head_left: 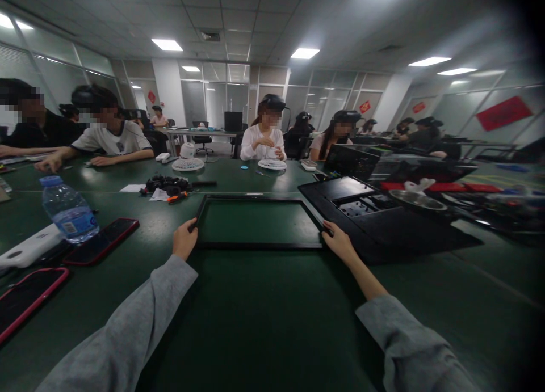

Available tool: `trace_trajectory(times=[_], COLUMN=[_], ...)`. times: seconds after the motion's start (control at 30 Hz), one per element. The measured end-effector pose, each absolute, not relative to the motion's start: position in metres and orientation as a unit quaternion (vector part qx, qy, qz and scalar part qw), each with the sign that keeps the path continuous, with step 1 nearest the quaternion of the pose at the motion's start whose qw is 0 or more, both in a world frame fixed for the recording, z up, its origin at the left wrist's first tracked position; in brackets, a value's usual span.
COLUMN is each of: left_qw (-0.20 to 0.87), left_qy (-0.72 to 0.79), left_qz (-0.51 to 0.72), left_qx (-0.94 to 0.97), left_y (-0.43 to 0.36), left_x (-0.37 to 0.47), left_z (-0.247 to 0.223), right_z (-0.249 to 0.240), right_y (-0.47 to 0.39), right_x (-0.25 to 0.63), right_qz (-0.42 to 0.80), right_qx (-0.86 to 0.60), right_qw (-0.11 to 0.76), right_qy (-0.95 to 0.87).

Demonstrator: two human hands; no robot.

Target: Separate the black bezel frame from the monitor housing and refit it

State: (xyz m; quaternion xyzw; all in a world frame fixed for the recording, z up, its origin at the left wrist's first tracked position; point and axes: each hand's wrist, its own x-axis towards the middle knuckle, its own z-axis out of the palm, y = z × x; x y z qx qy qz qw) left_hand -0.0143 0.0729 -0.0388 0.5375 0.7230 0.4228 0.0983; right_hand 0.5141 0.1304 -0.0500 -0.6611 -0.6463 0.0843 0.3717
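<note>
A thin black rectangular frame is held over the green table, and the green surface shows through its opening. My left hand grips the frame's left side, with its fingers wrapped round the edge. On the opposite side, my right hand is closed on the frame's right edge. Just beyond my right hand lies a large black panel with a rectangular recess showing metal parts. Whether the frame touches the table, I cannot tell.
At the left are a water bottle, two red-edged phones and a white device. Black parts with an orange piece lie beyond the frame. A metal bowl stands at right. Several people sit across the table.
</note>
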Motion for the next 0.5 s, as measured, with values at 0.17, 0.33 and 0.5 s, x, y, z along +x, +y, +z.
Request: trace_trajectory(times=[0.17,0.33,0.5], left_qw=[0.085,0.072,0.052], left_qy=[0.726,0.739,0.729], left_qz=[0.398,0.379,0.379], left_qx=[0.554,0.553,0.568], left_y=[0.0725,0.0706,0.0687], left_x=[-0.0145,-0.0121,-0.0084], left_z=[-0.0367,-0.0329,-0.0298], right_z=[-0.0466,-0.0436,-0.0412], right_y=[0.1282,0.1255,0.1238], right_x=[0.5097,0.5068,0.5045], right_qz=[0.068,0.048,0.031], right_qx=[-0.670,-0.678,-0.687], right_qw=[0.350,0.340,0.311], right_qy=[-0.651,-0.650,-0.656])
